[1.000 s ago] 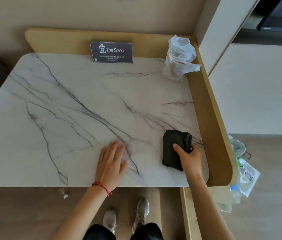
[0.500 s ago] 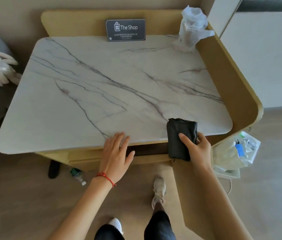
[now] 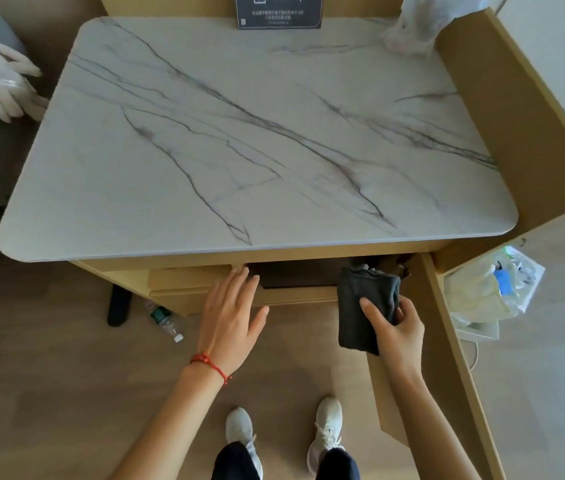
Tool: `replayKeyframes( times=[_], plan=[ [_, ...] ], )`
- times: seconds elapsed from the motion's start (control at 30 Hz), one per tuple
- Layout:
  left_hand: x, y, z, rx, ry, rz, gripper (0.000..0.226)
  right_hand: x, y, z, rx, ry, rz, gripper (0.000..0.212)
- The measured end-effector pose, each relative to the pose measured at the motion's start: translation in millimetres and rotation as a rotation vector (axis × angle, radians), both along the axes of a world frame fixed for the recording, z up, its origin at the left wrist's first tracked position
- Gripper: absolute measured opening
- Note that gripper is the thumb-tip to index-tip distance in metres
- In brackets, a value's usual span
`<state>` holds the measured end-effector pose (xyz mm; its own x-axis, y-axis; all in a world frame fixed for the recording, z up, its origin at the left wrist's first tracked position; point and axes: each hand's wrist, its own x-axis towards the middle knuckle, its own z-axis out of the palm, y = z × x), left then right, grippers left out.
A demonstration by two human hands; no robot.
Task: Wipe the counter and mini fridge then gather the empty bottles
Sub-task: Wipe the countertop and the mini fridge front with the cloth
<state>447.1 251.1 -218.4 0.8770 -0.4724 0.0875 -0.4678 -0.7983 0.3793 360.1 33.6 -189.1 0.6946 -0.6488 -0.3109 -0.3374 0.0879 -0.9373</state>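
Observation:
The white marble counter (image 3: 239,140) with dark veins fills the upper view. My right hand (image 3: 395,332) grips a folded dark grey cloth (image 3: 360,310), held off the counter, in front of the dark opening below its front edge. My left hand (image 3: 231,320) is spread flat with fingers apart, its fingertips at the wooden front panel (image 3: 184,277) under the counter. An empty plastic bottle (image 3: 165,320) with a green label lies on the floor beneath the counter's left side. The mini fridge cannot be made out.
A black "The Shop" sign (image 3: 279,12) stands at the back edge. A crumpled white plastic bag (image 3: 416,26) sits in the back right corner. A wooden side wall (image 3: 516,109) borders the right. A bag of rubbish (image 3: 485,292) lies on the floor at right. White gloves (image 3: 0,77) rest at left.
Both hands have slid off the counter's front edge and dropped below it, the right taking the cloth along. My view has pulled back and tilted down, showing floor and bottle.

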Motion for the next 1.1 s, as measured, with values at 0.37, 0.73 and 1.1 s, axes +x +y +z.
replayKeyframes(
  times=[0.37, 0.73, 1.1],
  plan=[
    [20.9, -19.2, -153.3, -0.046, -0.120, 0.036, 0.057, 17.1, -35.0, -175.0, -0.055, -0.034, 0.036, 0.034],
    [72.0, -27.2, -323.4, -0.155, -0.386, -0.079, 0.045, 72.4, -44.2, -359.0, -0.249, -0.200, 0.122, 0.041],
    [119.0, -64.4, -395.8, -0.126, -0.831, -0.207, 0.040, 135.8, -56.9, -458.3, -0.446, -0.589, 0.046, 0.041]
  ],
)
